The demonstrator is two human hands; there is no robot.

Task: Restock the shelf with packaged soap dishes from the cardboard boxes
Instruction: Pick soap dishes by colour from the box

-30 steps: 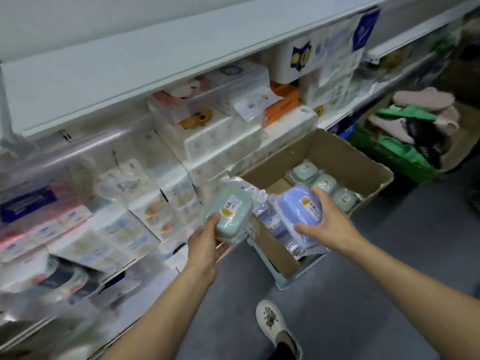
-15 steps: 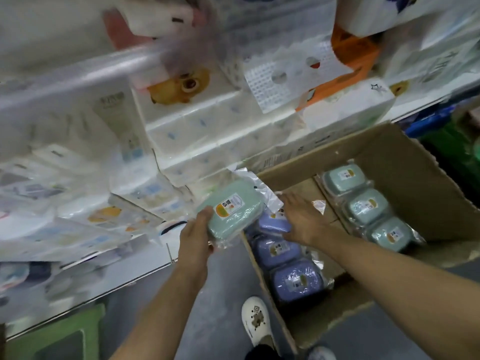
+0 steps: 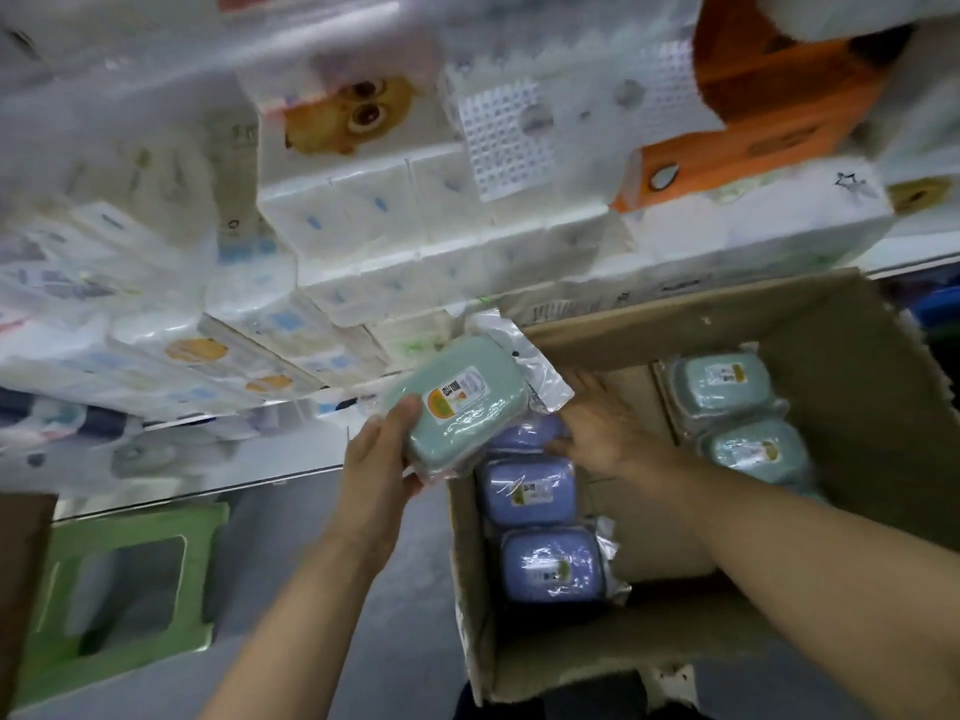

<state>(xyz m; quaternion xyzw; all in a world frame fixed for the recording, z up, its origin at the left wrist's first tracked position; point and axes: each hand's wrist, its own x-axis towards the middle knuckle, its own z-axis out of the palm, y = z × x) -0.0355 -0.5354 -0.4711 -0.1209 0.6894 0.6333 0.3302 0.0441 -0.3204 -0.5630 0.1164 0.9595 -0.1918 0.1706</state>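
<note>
Across the top, shelf (image 3: 291, 478) stacked with white tissue packs (image 3: 415, 220). Lower right, open cardboard box (image 3: 852, 387) on the floor: purple soap dishes (image 3: 527, 491) along its left side, green ones (image 3: 756, 452) to the right. Over the box's left edge, green wrapped soap dish (image 3: 460, 407) gripped in left hand (image 3: 376, 467), thumb on top. Right hand (image 3: 597, 433) inside the box, fingers spread, touching a purple dish.

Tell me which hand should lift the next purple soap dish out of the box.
Right. The right hand is already inside the cardboard box, fingers resting on the topmost purple soap dish. The left hand is outside the box, gripping a green soap dish.
</note>
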